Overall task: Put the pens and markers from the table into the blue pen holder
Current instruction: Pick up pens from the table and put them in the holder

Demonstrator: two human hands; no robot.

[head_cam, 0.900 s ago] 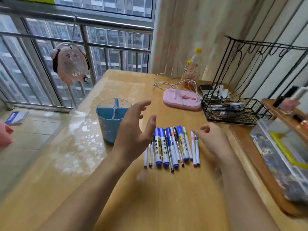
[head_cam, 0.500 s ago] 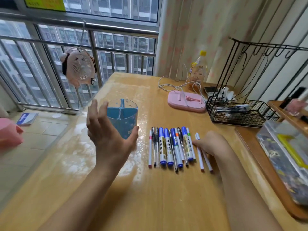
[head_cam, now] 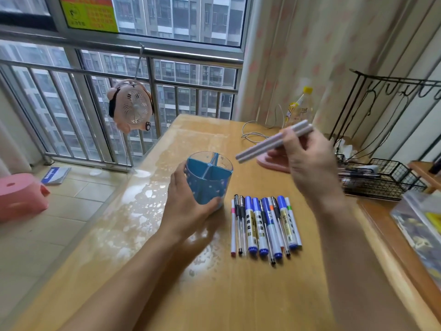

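one blue pen holder (head_cam: 210, 180), two white pens (head_cam: 267, 146) held, ten pens and markers (head_cam: 265, 225) lying.

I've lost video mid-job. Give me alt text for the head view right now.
The right hand holds two white pens in the air above and right of the blue pen holder, which the left hand steadies on the wooden table. A row of pens and markers lies on the table beside the holder, whose compartments look empty.
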